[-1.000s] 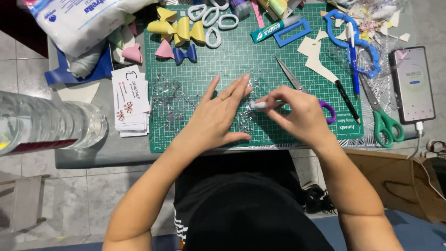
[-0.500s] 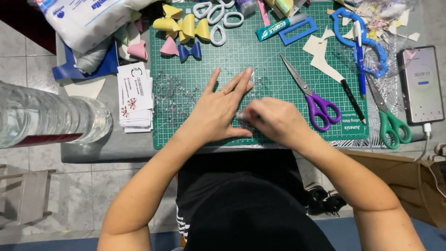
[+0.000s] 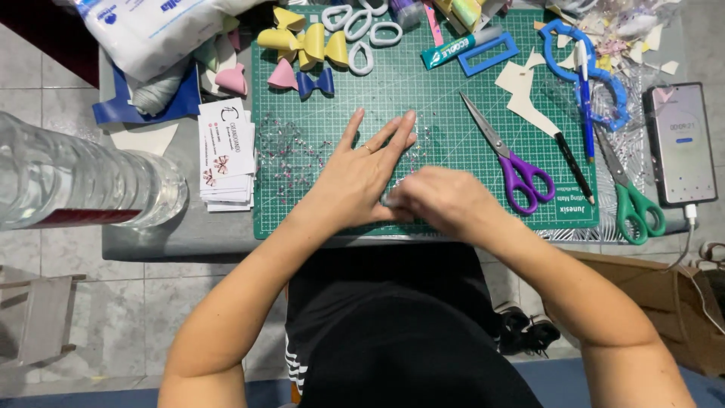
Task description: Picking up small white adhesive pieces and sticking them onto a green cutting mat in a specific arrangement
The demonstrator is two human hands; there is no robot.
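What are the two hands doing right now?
Left hand: open, pressed flat on the green cutting mat.
Right hand: closed, pinching something small; cannot tell what.

This looks like a home craft corner, not a factory or a shop. A small grey table (image 3: 151, 242) stands on a tiled floor (image 3: 113, 325) and carries a green cutting mat (image 3: 453, 98). Around it lie purple scissors (image 3: 521, 174), green scissors (image 3: 634, 204), small coloured bows (image 3: 302, 45), paper scraps (image 3: 521, 83), a stack of cards (image 3: 226, 151) and a phone (image 3: 683, 143) on charge. Shoes (image 3: 529, 329) sit under the table.
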